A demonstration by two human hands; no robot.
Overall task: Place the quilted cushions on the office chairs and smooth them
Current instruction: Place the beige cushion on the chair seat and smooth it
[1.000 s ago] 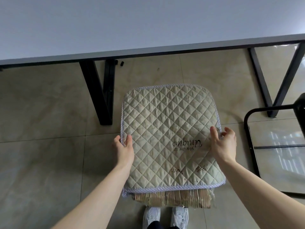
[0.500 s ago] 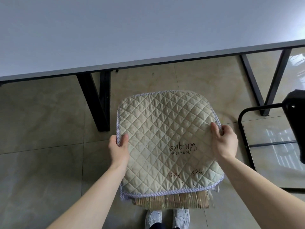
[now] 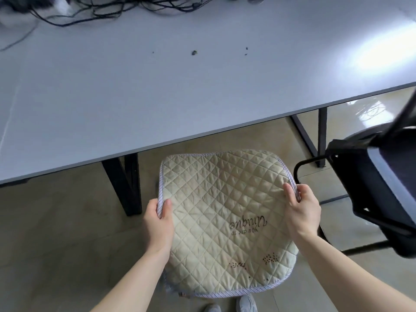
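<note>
A beige quilted cushion (image 3: 222, 212) with striped piping and upside-down lettering hangs in the air in front of me, above the floor. My left hand (image 3: 158, 219) pinches its left edge, thumb on top. On the opposite side my right hand (image 3: 301, 210) grips the right edge. A black office chair (image 3: 373, 190) stands at the right, its dark seat tilted and partly cut off by the frame edge. The cushion's underside is hidden; a fuzzy grey fringe shows below its near left corner.
A long grey table (image 3: 180, 91) on black legs (image 3: 123, 183) spans the view ahead, with tangled black cables (image 3: 112, 7) at its far edge. Beige tiled floor (image 3: 56, 233) lies below. My shoes (image 3: 246, 304) show at the bottom.
The view has tilted up and turned, so the tabletop fills more of the frame. The cushion has lifted with both hands and shifted toward the chair, which is now closer at right.
</note>
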